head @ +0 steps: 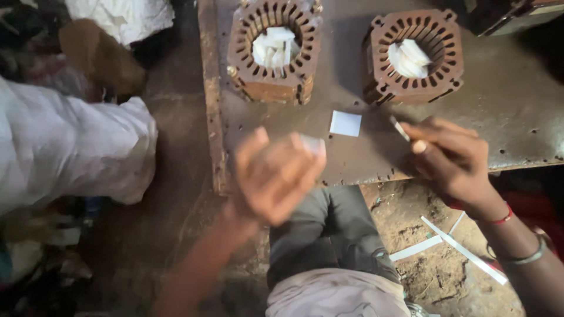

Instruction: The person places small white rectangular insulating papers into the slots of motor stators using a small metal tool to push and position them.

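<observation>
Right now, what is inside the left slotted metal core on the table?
The left core has folded white paper pieces bunched in its round opening. They cover whatever lies under them, so the bottom of the opening cannot be seen. The slots around the ring look dark; whether they hold anything I cannot tell.

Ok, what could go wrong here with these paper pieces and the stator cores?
The loose white paper square lies near the workbench front edge and could slide to the dirt floor. The left hand is motion-blurred, so its small white piece might slip. The right hand pinches a thin strip that could bend.
</observation>
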